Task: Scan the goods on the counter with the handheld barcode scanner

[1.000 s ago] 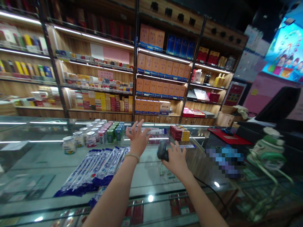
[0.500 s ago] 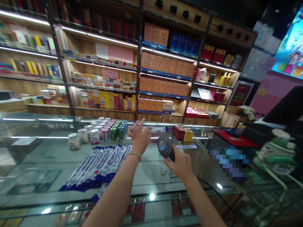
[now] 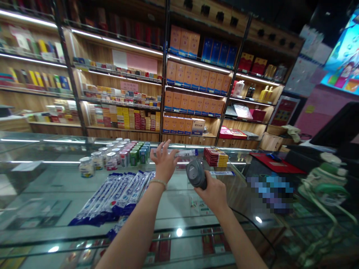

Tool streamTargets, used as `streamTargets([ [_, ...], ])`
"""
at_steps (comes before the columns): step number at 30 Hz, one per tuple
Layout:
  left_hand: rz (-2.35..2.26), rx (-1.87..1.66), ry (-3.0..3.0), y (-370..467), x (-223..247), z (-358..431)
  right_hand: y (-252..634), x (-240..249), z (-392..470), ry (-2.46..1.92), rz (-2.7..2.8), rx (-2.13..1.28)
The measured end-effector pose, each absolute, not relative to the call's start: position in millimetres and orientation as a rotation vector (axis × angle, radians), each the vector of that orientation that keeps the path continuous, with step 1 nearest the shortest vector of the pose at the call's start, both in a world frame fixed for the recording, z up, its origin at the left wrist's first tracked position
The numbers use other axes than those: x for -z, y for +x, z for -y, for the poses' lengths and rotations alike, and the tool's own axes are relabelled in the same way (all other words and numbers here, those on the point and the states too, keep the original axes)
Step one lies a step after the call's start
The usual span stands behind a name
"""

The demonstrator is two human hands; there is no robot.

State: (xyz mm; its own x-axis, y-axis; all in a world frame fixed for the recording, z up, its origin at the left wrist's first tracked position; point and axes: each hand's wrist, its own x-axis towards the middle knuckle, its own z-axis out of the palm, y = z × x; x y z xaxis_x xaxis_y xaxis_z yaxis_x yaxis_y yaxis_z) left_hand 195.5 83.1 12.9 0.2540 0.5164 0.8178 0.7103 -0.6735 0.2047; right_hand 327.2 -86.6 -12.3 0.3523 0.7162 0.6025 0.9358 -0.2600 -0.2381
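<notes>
My left hand [image 3: 164, 162] is raised over the glass counter, its fingers bent and partly spread around a long, slim blue-and-white packet [image 3: 187, 152]. The thumb lies against the packet; the hand hides much of it. In my right hand [image 3: 215, 192] is a dark grey handheld barcode scanner [image 3: 195, 173], its head tilted toward that packet. Several similar blue-and-white packets [image 3: 112, 200] lie side by side left of my left forearm. Another slim packet [image 3: 223, 173] lies behind my right hand.
Small jars [image 3: 86, 167] and green tins [image 3: 134, 158] stand in rows on the left. Red-and-yellow packs [image 3: 215, 157] are stacked behind the scanner. A black cable [image 3: 254, 223] runs along the right. A red mat [image 3: 276, 163] and a green bottle [image 3: 327, 179] sit further right.
The blue light on the scanner's head has gone out. Both hands have stayed almost in place, with only a slight shift of the whole view.
</notes>
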Motion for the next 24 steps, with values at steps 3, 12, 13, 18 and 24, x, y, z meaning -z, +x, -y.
streamTargets([
  [3, 1.160, 1.379, -2.324, 195, -14, -83, 328, 13, 87, -1.996, 1.475, 0.507],
  [12, 1.158, 1.396, -2.306, 196, -13, -83, 330, 15, 82, -1.941, 1.548, 0.534],
  [13, 1.159, 1.395, -2.307, 196, -14, -83, 331, 16, 81, -1.934, 1.548, 0.546],
  [18, 1.160, 1.387, -2.330, 195, -14, -82, 339, 23, 78, -2.068, 1.501, 0.618],
  [24, 1.166, 1.390, -2.348, 196, -14, -83, 350, 30, 74, -2.229, 1.475, 0.595],
])
